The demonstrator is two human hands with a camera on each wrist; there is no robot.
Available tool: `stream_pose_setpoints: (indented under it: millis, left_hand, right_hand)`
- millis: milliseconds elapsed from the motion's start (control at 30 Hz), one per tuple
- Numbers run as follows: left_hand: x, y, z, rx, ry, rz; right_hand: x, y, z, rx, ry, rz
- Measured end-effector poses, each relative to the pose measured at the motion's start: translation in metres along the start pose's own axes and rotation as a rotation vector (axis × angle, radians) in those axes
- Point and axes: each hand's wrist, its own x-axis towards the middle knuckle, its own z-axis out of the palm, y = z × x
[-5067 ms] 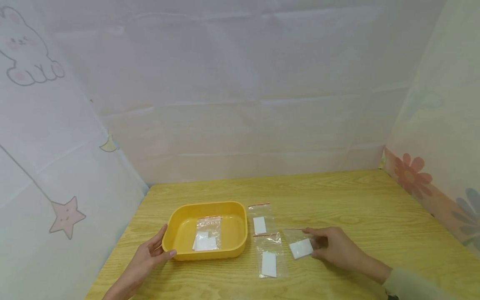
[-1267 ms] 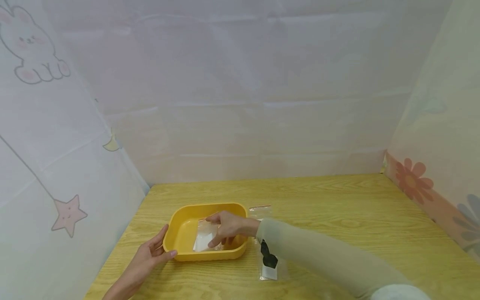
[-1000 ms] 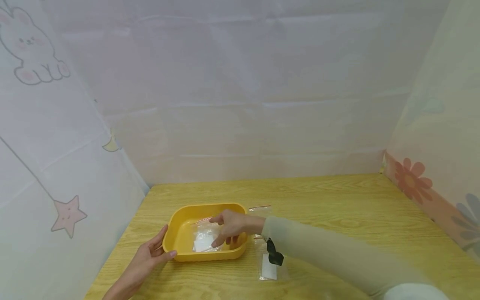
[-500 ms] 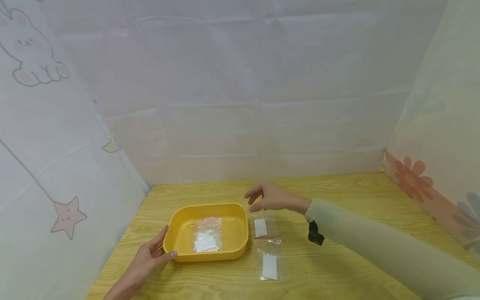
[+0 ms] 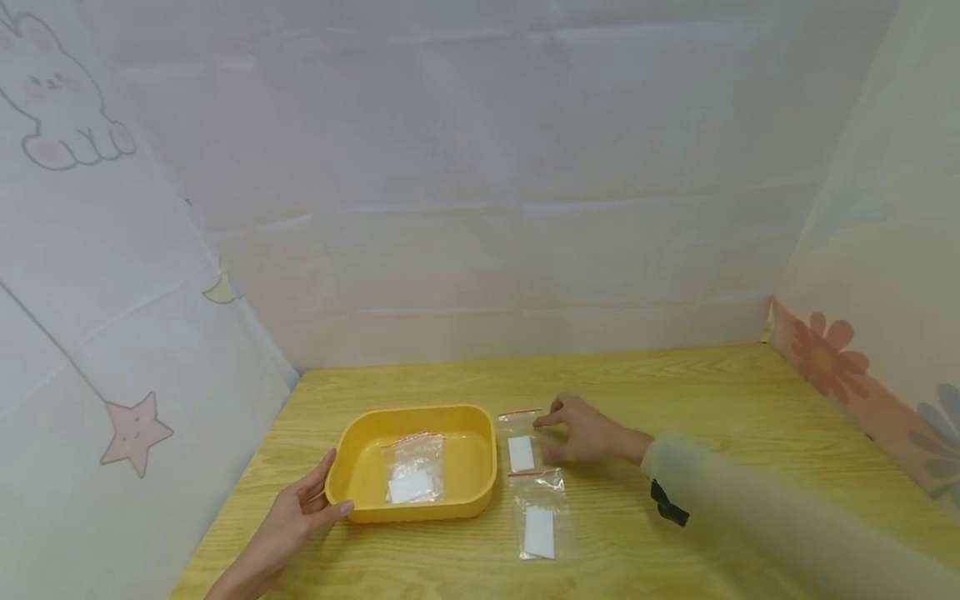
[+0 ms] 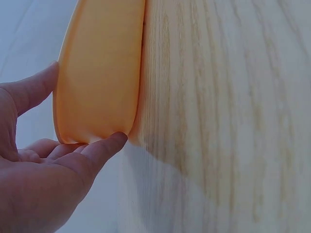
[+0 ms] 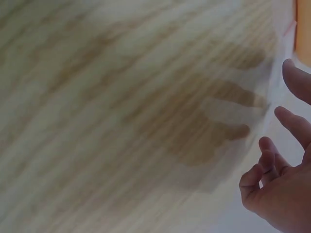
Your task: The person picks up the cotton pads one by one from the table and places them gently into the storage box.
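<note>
My left hand (image 5: 292, 512) grips the left end of a yellow plastic box (image 5: 420, 511), thumb at the near rim and fingers along the side. In the left wrist view this hand (image 6: 58, 170) pinches the box (image 6: 99, 73) by its corner. Small clear zip bags (image 5: 417, 458) with white pieces lie overlapped inside. Right of the box, two more zip bags lie on the table, a far one (image 5: 521, 454) and a near one (image 5: 539, 532), each with a white piece. Beside the far bag my right hand (image 5: 588, 432) hovers, fingers apart and holding nothing.
The wooden table (image 5: 697, 392) runs back to a pale sheet (image 5: 487, 250) hung behind it. Printed sheets stand at the left and right sides. A black tie (image 5: 669, 504) hangs at the right sleeve.
The zip bag that my right hand held at the right now lies in the box. The right hand let go, drew back out and came down beside the far bag. My left hand stayed put.
</note>
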Motion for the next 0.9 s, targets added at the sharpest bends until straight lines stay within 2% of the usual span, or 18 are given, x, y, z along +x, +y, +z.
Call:
stream_pose_setpoints:
  millis: [200,333,500,900]
  left_hand:
    - [0.000,0.001,0.000,0.006,0.003,-0.002]
    - [0.000,0.001,0.001,0.006,0.006,-0.006]
    - [-0.001,0.002,0.000,-0.006,0.003,-0.004]
    - [-0.001,0.004,0.001,-0.017,-0.008,0.001]
  right_hand:
    - [-0.007,0.015,0.006,-0.083,0.037,0.058]
    - [-0.014,0.019,0.001,-0.038,0.057,0.094]
    - [-0.015,0.016,-0.002,0.033,0.056,0.075]
    - [-0.013,0.015,0.001,0.039,0.028,0.057]
